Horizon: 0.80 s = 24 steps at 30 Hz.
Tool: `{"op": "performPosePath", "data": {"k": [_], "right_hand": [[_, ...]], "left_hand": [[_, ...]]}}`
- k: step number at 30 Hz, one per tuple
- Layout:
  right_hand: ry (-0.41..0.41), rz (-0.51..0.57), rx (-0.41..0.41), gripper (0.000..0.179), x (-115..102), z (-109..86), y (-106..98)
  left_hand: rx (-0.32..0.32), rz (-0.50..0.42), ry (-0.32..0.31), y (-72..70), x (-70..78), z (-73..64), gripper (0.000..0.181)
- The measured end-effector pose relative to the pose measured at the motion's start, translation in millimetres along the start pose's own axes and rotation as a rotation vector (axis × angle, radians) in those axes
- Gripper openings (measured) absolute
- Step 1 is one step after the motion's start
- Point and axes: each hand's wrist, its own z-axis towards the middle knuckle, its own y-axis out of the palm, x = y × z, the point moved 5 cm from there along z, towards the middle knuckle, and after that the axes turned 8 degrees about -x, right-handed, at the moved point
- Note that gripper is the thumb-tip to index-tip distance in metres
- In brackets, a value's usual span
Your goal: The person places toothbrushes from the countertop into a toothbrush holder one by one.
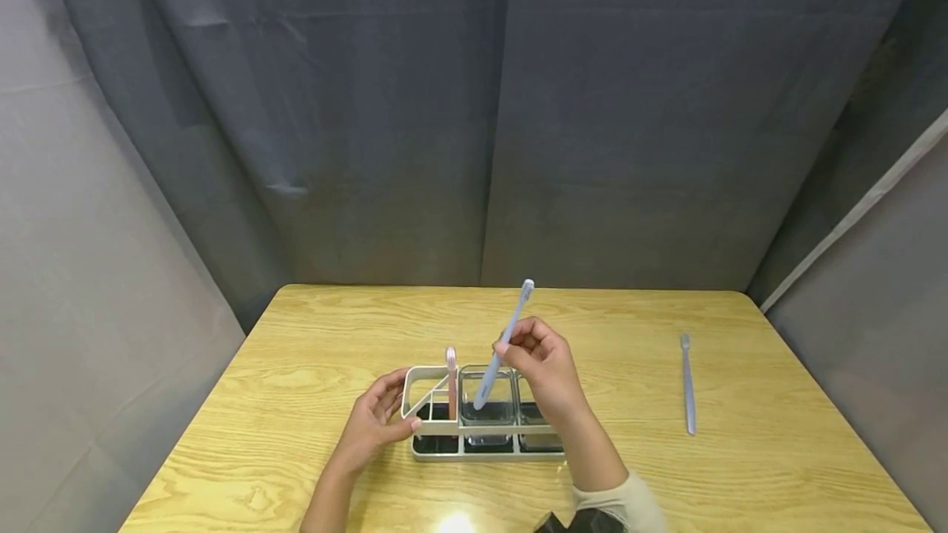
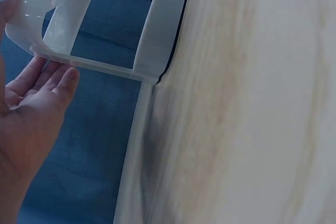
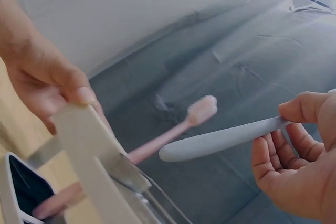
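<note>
A light-coloured toothbrush holder [image 1: 489,429] with a dark base stands near the front middle of the table. My left hand [image 1: 374,422] grips its left end, thumb at the front corner and fingers behind. A pink toothbrush [image 1: 453,393] stands in the holder's left section, bristles up. Between thumb and fingers, my right hand [image 1: 548,373] pinches a blue toothbrush [image 1: 517,315] above the holder. It tilts, bristle head up, with its rounded handle end over the middle clear cup [image 1: 499,411]. In the right wrist view, that handle end overlaps the pink toothbrush [image 3: 163,142].
A second blue toothbrush [image 1: 689,389] lies on the wooden table [image 1: 296,401] at the right. Another clear cup [image 1: 529,414] sits in the holder's right section, partly hidden by my right arm. Grey curtains [image 1: 370,146] hang behind the table and at both sides.
</note>
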Motion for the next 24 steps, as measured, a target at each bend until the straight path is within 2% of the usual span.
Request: {"op": "performPosePath", "data": {"k": [6, 12, 17, 24], "right_hand": [[0.006, 0.034, 0.001, 0.009, 8.2, -1.4, 9.1], [0.004, 0.066, -0.032, 0.012, 16.3, -1.0, 15.8], [0.043, 0.026, -0.035, 0.016, 22.6, -0.9, 19.5], [0.077, -0.053, -0.034, 0.018, 30.6, 0.7, 22.9]], "left_hand": [[-0.015, -0.008, 0.042, 1.2, -1.2, 0.0, 0.077], [-0.025, 0.007, 0.069, 1.8, -0.4, 0.8, 0.078], [-0.044, 0.013, 0.074, 1.1, 0.2, 1.4, 0.076], [-0.038, 0.036, 0.041, -0.9, -0.3, 1.8, 0.07]]}}
